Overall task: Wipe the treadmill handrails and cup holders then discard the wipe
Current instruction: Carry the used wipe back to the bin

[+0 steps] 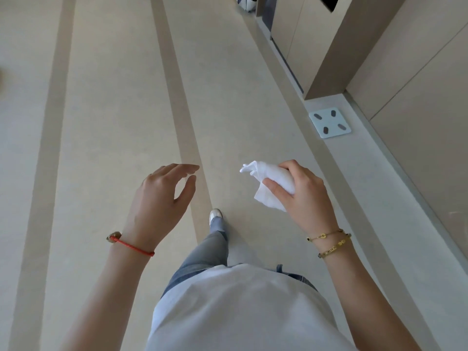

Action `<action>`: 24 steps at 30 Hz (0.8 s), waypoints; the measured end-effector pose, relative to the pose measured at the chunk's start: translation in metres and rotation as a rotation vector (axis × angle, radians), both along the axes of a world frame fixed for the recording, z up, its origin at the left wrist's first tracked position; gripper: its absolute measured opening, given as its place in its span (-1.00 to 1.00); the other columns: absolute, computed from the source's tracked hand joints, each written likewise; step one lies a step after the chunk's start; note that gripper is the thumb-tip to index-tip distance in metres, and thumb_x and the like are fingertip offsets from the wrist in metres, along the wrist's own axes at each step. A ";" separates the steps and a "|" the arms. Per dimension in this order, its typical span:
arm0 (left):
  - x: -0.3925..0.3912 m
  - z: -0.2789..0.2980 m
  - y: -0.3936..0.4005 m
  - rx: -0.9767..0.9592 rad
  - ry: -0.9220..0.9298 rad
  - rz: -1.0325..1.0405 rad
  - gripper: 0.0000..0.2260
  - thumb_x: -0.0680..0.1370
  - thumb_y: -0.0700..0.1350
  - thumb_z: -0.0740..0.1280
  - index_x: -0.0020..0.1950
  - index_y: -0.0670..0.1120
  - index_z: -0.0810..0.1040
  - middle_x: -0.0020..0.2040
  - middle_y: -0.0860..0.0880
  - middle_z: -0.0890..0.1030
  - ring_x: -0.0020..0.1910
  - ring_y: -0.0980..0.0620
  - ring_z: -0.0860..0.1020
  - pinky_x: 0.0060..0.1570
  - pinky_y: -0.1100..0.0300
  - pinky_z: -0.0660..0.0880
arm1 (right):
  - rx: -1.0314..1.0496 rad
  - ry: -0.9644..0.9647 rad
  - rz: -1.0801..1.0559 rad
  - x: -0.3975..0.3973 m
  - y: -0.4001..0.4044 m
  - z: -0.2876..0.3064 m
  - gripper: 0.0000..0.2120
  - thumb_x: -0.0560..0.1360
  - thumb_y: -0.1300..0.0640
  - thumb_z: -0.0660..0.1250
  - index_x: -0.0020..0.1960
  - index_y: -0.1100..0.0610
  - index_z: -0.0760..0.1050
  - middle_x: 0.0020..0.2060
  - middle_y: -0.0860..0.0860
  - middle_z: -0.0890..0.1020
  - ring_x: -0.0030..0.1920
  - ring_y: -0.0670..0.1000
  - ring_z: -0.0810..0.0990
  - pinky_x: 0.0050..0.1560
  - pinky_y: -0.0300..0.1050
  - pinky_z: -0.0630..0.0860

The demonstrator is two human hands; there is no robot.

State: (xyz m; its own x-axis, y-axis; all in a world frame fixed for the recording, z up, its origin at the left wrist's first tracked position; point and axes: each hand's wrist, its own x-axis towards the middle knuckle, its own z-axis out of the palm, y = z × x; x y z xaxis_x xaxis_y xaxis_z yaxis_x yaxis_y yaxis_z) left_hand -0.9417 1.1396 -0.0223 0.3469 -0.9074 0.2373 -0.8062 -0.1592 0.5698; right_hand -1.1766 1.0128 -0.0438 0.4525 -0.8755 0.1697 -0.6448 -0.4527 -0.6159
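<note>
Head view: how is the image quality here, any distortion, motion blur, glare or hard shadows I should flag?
Head view: wide-angle distortion makes the floor stripes fan outward; light is soft and even, with no glare or hard shadows; left hand fingertips look slightly motion-blurred; right hand and the crumpled wipe are fairly sharp; the scale is clear.

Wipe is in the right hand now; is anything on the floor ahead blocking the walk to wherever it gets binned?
Nothing visible blocks the way. The right hand grips the wipe, and the floor ahead is bare. A bathroom scale lies off to the right by the cabinets, clear of the path. No bin is identifiable in view.
</note>
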 end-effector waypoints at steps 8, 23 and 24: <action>0.094 -0.011 -0.166 -0.003 -0.002 -0.062 -0.81 0.59 -0.19 0.33 0.16 -0.11 0.65 0.03 0.01 0.69 0.01 0.00 0.66 0.03 0.05 0.59 | -0.011 0.006 -0.031 0.092 -0.158 -0.012 -0.70 0.50 -0.17 0.33 -0.02 0.06 0.47 -0.21 -0.07 0.59 -0.17 -0.01 0.54 -0.20 -0.06 0.49; 0.243 0.005 -0.481 0.012 -0.022 -0.291 -0.82 0.58 -0.22 0.36 0.16 -0.12 0.66 0.04 0.00 0.70 -0.31 0.30 0.45 -0.07 0.19 0.52 | 0.005 0.005 -0.233 0.224 -0.421 -0.007 -0.65 0.50 -0.26 0.25 0.01 0.02 0.47 -0.19 -0.10 0.58 -0.17 -0.06 0.54 -0.25 -0.16 0.50; 0.248 0.003 -0.499 0.020 -0.017 -0.302 -0.82 0.58 -0.22 0.36 0.16 -0.12 0.66 0.04 0.00 0.69 -0.36 0.33 0.43 -0.08 0.19 0.51 | 0.008 0.004 -0.245 0.228 -0.437 -0.010 -0.64 0.49 -0.27 0.24 0.02 0.02 0.47 -0.19 -0.10 0.58 -0.17 -0.07 0.54 -0.26 -0.18 0.48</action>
State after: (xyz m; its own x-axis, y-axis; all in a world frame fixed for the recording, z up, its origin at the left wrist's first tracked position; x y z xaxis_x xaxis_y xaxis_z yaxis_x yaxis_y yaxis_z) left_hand -0.6933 0.6403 -0.0192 0.0562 -0.9734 0.2222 -0.8283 0.0788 0.5547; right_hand -0.9488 0.5757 -0.0543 0.2268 -0.9605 0.1611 -0.7375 -0.2774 -0.6157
